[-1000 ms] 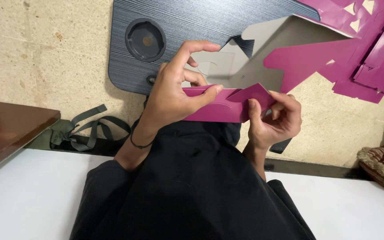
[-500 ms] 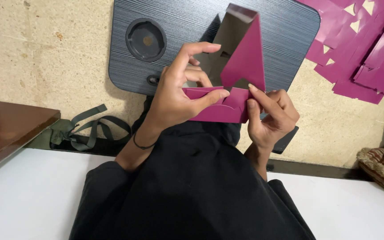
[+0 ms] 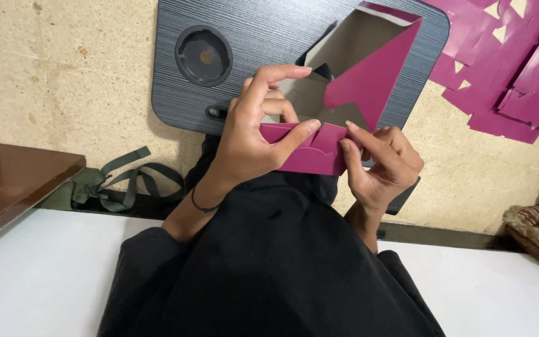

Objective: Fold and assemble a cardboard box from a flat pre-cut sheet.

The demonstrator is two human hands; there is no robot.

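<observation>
Head view: one magenta cardboard box blank with grey inner face [image 3: 344, 93], partly folded, held above a dark grey wood-grain lap table [image 3: 263, 37] bearing a round black recessed cup holder [image 3: 204, 55]. Left hand [image 3: 254, 134], a thin black band at its wrist, grasps the folded lower flaps, thumb laid across the magenta front, index finger curled over the top edge. Right hand [image 3: 382, 165] pinches the same flaps at their right end, fingertips touching the card. The box's upper panel stands open and tilted. Heap of flat magenta card blanks [image 3: 506, 68] on the beige floor, upper right. Olive green webbing strap [image 3: 123, 181] at left, beside a brown wooden surface [image 3: 14, 181]. Black garment [image 3: 269, 268] below.
</observation>
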